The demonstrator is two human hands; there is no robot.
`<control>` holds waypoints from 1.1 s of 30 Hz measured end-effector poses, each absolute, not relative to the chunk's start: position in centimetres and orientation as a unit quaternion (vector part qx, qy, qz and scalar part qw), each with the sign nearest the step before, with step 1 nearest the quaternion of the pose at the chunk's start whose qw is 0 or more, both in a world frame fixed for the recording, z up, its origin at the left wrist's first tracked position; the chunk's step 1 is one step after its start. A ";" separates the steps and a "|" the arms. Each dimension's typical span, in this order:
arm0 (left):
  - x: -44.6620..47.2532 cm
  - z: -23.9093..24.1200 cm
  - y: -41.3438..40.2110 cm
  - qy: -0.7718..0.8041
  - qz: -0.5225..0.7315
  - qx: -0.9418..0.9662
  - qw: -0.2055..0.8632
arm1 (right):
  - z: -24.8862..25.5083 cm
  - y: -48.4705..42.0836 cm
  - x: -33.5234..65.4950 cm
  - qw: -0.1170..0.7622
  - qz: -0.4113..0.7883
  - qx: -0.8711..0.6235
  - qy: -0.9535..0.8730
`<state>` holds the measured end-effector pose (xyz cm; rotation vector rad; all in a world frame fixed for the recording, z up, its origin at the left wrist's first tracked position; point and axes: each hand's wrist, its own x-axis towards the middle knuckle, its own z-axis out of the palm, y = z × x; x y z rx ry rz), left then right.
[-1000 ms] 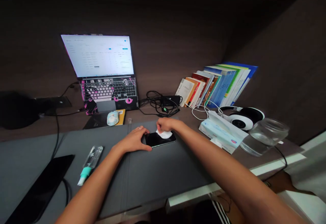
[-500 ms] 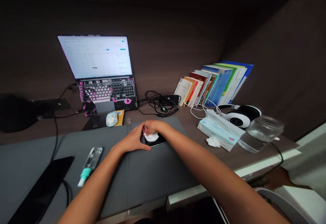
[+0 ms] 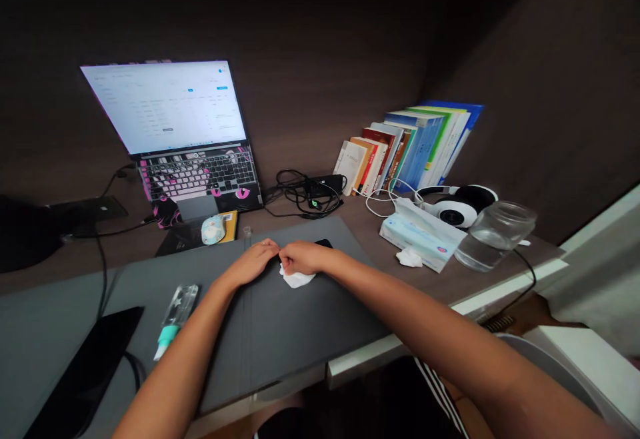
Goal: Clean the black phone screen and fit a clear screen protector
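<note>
My right hand (image 3: 303, 258) is closed on a crumpled white tissue (image 3: 298, 280), part of which hangs out below the fingers. Beneath that hand lies a dark, flat phone (image 3: 324, 243); only its far right corner shows clearly. My left hand (image 3: 254, 262) is at the phone's left end, fingers together and curved over, its fingertips almost against the right hand. The thumb and the grip itself are largely hidden. Both hands rest low over the grey desk mat (image 3: 280, 332).
A clear spray bottle (image 3: 179, 309) lies by my left forearm, near a black slab (image 3: 90, 372). Behind are a laptop (image 3: 200, 179), mouse (image 3: 213, 230) and tangled cables (image 3: 300, 192). To the right are a tissue pack (image 3: 423, 232), another tissue (image 3: 409, 257), headphones (image 3: 457, 212), a jar (image 3: 495, 236) and books (image 3: 415, 149).
The view has shifted, so the desk items appear further left. My right hand and tissue now cover more of the phone, and my left thumb, spread along it before, has drawn in.
</note>
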<state>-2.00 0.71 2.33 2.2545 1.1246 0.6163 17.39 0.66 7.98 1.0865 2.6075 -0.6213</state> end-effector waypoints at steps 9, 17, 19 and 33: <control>-2.2 2.1 0.3 0.432 0.214 0.844 0.237 | 8.2 1.6 23.1 0.123 -0.223 0.414 0.874; -1.9 3.0 -0.6 0.446 0.186 0.850 0.210 | 8.4 3.2 26.3 0.147 -0.233 0.454 0.847; -1.8 3.0 -0.7 0.449 0.181 0.850 0.206 | 8.2 3.8 26.6 0.150 -0.239 0.462 0.841; -1.7 3.2 -0.3 0.459 0.176 0.843 0.217 | 7.8 7.2 25.0 0.097 -0.210 0.490 0.840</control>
